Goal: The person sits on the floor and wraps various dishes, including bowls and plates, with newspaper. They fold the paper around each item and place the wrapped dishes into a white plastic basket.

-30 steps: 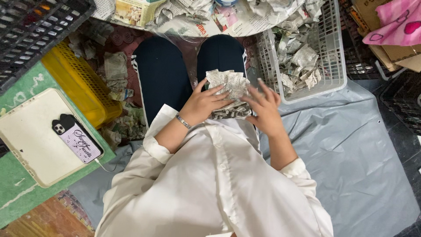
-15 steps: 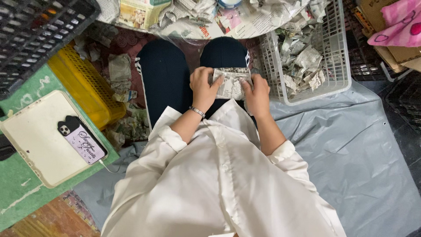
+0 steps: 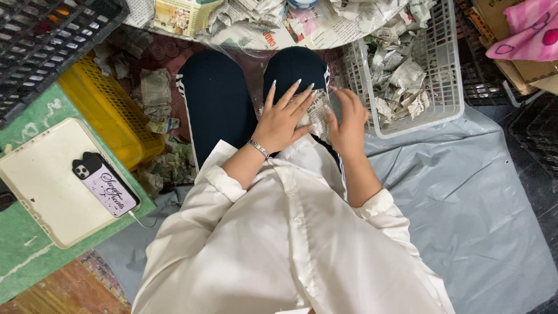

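A piece of newspaper (image 3: 317, 113) lies on my right thigh, over dark trousers. My left hand (image 3: 282, 119) lies flat on it with the fingers spread, pressing it down. My right hand (image 3: 347, 125) cups the paper's right edge, fingers curled round it. A bracelet sits on my left wrist. Most of the paper is hidden under the two hands.
A white wire basket (image 3: 447, 75) of crumpled newspaper stands to the right of my knee. A yellow crate (image 3: 99, 110) and a black crate (image 3: 46, 40) are at the left. A phone (image 3: 104, 185) rests on a white tray (image 3: 40, 192). Newspaper sheets (image 3: 279, 23) lie ahead. Grey sheeting (image 3: 465, 203) covers the floor.
The hands held the newspaper up between them and have brought it down onto the thigh. The left hand has opened flat over it.
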